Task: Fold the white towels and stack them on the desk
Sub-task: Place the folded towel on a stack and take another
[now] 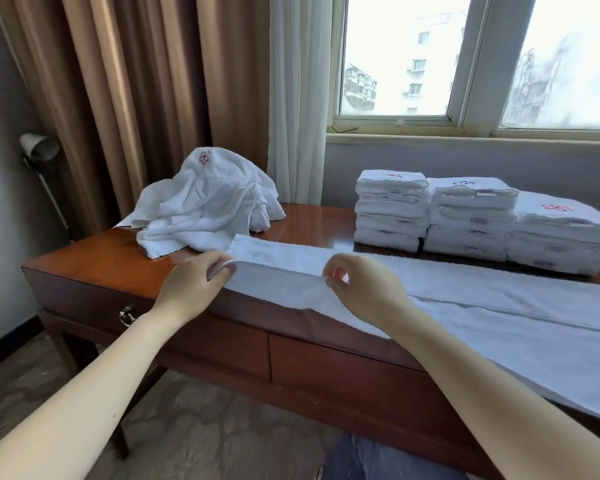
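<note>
At frame centre, the left hand (196, 284) and right hand (361, 285) each pinch the white towel (465, 306) edge on the worktop (94, 254).

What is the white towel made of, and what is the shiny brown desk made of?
The towel under both hands looks like soft cotton terry: its surface is nubbly and matte, and it bends limply over the desk edge. The desk looks like reddish-brown wood with a glossy varnish, since window light reflects off its top. It could be veneer; the picture cannot settle that.
</note>
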Action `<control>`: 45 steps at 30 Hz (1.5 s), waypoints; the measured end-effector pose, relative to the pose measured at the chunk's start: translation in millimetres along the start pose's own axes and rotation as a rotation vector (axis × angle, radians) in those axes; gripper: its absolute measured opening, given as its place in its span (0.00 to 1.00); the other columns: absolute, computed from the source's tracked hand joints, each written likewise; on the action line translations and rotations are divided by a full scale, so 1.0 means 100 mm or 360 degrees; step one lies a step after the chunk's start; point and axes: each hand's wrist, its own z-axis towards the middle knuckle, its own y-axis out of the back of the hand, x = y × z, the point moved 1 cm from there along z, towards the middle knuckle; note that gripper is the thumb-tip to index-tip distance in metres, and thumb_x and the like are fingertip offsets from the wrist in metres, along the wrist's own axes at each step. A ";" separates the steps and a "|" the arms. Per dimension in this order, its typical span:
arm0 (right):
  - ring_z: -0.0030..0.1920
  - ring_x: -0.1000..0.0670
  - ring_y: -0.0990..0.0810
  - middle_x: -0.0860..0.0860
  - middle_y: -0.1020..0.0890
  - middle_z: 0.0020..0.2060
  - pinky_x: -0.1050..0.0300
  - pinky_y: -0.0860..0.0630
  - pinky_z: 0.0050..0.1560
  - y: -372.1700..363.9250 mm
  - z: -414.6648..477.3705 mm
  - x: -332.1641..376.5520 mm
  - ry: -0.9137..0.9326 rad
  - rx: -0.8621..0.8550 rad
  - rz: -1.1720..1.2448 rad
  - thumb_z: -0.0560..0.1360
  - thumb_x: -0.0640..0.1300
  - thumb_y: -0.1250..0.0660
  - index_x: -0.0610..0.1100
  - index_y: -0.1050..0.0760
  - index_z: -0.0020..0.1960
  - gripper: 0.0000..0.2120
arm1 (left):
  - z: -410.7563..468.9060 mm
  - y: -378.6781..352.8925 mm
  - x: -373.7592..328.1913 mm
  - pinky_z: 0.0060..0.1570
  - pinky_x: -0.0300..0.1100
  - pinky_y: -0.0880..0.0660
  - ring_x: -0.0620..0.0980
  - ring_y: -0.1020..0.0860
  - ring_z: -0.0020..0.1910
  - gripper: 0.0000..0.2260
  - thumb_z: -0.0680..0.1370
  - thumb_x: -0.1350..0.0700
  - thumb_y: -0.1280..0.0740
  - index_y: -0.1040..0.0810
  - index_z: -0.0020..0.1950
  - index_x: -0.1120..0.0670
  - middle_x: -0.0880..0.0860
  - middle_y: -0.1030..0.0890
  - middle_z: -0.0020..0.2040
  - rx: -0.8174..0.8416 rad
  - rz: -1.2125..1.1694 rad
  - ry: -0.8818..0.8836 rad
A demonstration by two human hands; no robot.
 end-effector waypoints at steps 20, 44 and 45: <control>0.42 0.50 0.22 0.58 0.23 0.42 0.59 0.38 0.31 -0.21 1.27 -0.76 0.0050 -0.0167 -0.0294 0.79 0.45 0.39 0.55 0.21 0.49 0.09 | 1.17 -0.66 0.11 0.43 0.41 0.34 0.47 0.24 0.48 0.05 0.80 0.53 0.35 0.21 0.53 0.49 0.46 0.19 0.50 -0.0055 0.0031 0.0230; 0.47 0.53 0.23 0.58 0.25 0.45 0.59 0.33 0.38 -0.59 1.31 -1.12 -0.0013 -0.0010 -0.0121 0.79 0.50 0.38 0.54 0.21 0.53 0.08 | 1.26 -1.03 0.05 0.73 0.53 0.43 0.55 0.41 0.75 0.23 0.79 0.57 0.40 0.32 0.75 0.45 0.53 0.39 0.77 0.0097 0.0776 0.0189; 0.52 0.52 0.23 0.57 0.24 0.49 0.58 0.32 0.41 -0.56 1.26 -1.11 0.0000 0.0046 -0.0125 0.80 0.49 0.39 0.54 0.22 0.58 0.10 | 1.25 -1.04 -0.04 0.73 0.52 0.42 0.54 0.40 0.74 0.23 0.78 0.58 0.39 0.29 0.73 0.45 0.51 0.36 0.75 0.0116 0.0677 0.0152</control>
